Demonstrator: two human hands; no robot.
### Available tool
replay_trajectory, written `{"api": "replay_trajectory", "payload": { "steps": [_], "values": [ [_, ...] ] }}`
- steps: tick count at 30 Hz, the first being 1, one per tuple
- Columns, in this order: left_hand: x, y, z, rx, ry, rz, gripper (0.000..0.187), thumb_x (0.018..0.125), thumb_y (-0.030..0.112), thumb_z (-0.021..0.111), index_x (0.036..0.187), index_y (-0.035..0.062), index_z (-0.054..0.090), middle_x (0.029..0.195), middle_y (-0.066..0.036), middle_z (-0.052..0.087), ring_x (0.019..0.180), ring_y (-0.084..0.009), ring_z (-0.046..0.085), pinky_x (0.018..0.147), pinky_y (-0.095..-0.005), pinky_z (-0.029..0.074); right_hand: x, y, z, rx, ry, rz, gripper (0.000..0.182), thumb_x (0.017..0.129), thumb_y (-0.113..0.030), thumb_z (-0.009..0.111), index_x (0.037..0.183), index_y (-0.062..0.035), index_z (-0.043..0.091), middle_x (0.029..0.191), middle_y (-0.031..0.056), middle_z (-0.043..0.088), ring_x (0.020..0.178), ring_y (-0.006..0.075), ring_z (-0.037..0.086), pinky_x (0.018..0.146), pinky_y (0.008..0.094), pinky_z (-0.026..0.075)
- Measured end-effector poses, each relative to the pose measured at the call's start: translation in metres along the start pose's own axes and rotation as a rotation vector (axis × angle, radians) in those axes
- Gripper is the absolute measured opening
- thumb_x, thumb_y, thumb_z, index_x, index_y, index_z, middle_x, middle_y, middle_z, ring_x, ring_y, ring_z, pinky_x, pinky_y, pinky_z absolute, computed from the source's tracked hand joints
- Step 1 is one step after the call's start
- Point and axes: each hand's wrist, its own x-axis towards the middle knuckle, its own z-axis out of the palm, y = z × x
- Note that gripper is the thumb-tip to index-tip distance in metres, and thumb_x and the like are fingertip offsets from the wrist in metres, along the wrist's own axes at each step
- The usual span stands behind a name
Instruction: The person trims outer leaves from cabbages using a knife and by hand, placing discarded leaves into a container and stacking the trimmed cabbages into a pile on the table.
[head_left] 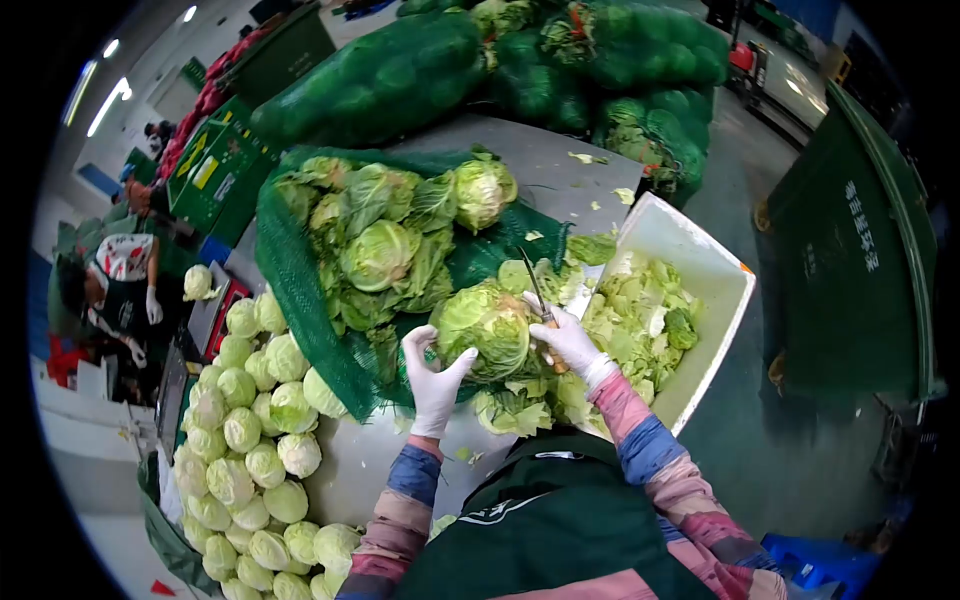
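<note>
A leafy cabbage [487, 325] with loose outer leaves lies in front of me, between my two gloved hands. My left hand [433, 382] is at its near left side, thumb and fingers spread apart, fingertips right at the leaves. In my right hand [568, 342] is a knife [536, 280] with a thin dark blade pointing up and away, its brown handle showing below the fist. That hand is at the cabbage's right side. Beyond, more untrimmed cabbages [380, 255] rest on an opened green mesh bag [290, 285].
A white foam box [735, 300] of torn leaves stands at right. Trimmed cabbages [242, 430] are piled at left. Full mesh bags [385, 80] lie at the back of the metal table [375, 465]. A large green bin [850, 250] stands at far right. Another person [120, 285] is at far left.
</note>
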Motion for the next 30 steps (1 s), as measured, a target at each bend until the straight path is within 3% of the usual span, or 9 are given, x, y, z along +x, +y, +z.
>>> {"api": "replay_trajectory", "payload": {
  "steps": [3,4,7,8,10,12,14,19,30],
  "values": [
    [0.005,-0.029,0.039,0.173,-0.078,-0.035,0.07,0.068,0.024,0.088,0.122,0.0056,0.048,0.114,-0.006,0.048,0.108,-0.019,0.048,0.09,-0.035,0.041,-0.002,0.021,-0.039,-0.196,0.151,-0.004,0.053,0.088,-0.017,0.064,0.139,-0.0122,0.052,0.076,0.0023,0.063,0.048,0.0098,0.048,0.046,0.0259,0.041],
    [0.006,-0.044,0.047,0.363,-0.113,0.084,0.077,0.067,0.024,0.088,0.128,0.0031,0.046,0.115,-0.011,0.047,0.11,-0.0223,0.046,0.093,-0.0375,0.041,-0.001,0.035,-0.051,-0.28,0.203,0.012,0.052,0.087,-0.018,0.064,0.138,-0.011,0.053,0.077,0.0035,0.065,0.051,0.013,0.052,0.049,0.0301,0.044],
    [0.006,-0.019,0.074,0.469,-0.161,0.143,0.087,0.068,0.029,0.088,0.136,0.0017,0.042,0.121,-0.013,0.046,0.118,-0.0277,0.043,0.103,-0.0385,0.036,-0.006,0.067,-0.063,-0.556,0.383,-0.171,0.035,0.086,-0.018,0.064,0.118,-0.0042,0.06,0.092,0.0187,0.065,0.085,0.0359,0.062,0.077,0.043,0.048],
    [0.009,-0.016,0.081,0.642,-0.168,0.237,0.092,0.067,0.034,0.087,0.139,0.0009,0.04,0.127,-0.018,0.044,0.122,-0.0325,0.04,0.105,-0.0426,0.034,-0.011,0.075,-0.063,-0.551,0.395,-0.161,0.035,0.086,-0.018,0.064,0.118,-0.0042,0.06,0.092,0.0187,0.065,0.085,0.0359,0.062,0.077,0.043,0.048],
    [0.016,-0.02,0.093,0.814,-0.191,0.336,0.096,0.067,0.039,0.085,0.141,0.0001,0.037,0.133,-0.023,0.042,0.126,-0.0373,0.038,0.107,-0.0467,0.031,-0.025,0.069,-0.06,-0.796,0.671,-0.398,0.022,0.087,-0.019,0.063,0.102,-0.0043,0.059,0.092,0.0191,0.061,0.084,0.0397,0.061,0.076,0.0438,0.048],
    [0.024,-0.032,0.1,0.723,-0.355,0.267,0.097,0.068,0.043,0.083,0.141,-0.0008,0.036,0.141,-0.026,0.038,0.13,-0.0415,0.035,0.111,-0.0487,0.026,-0.045,0.054,-0.058,-0.813,0.653,-0.447,0.019,0.089,-0.022,0.061,0.1,-0.0071,0.057,0.091,0.0157,0.061,0.079,0.04,0.061,0.072,0.0455,0.049],
    [0.025,-0.029,0.106,0.714,-0.376,0.278,0.095,0.068,0.042,0.082,0.14,-0.0004,0.037,0.141,-0.026,0.038,0.13,-0.0418,0.035,0.11,-0.0493,0.027,-0.061,0.046,-0.055,-0.958,0.565,-0.216,0.022,0.09,-0.025,0.06,0.106,-0.0099,0.056,0.093,0.0147,0.063,0.076,0.0391,0.063,0.068,0.0458,0.05],
    [0.03,-0.027,0.112,0.734,-0.345,0.297,0.091,0.07,0.043,0.084,0.135,-0.0024,0.04,0.136,-0.023,0.043,0.127,-0.0386,0.039,0.108,-0.0461,0.03,-0.055,0.044,-0.06,-1.025,0.461,-0.175,0.02,0.091,-0.028,0.057,0.095,-0.0092,0.052,0.082,0.0132,0.066,0.075,0.0359,0.066,0.066,0.047,0.051],
    [0.049,-0.034,0.103,0.609,-0.386,0.24,0.088,0.069,0.042,0.085,0.133,-0.0019,0.043,0.129,-0.02,0.049,0.121,-0.0367,0.045,0.104,-0.0446,0.032,-0.038,0.038,-0.051,-1.037,0.312,-0.128,0.025,0.093,-0.029,0.054,0.103,-0.0066,0.05,0.079,0.019,0.067,0.073,0.0397,0.065,0.064,0.05,0.051]
  ]
}}
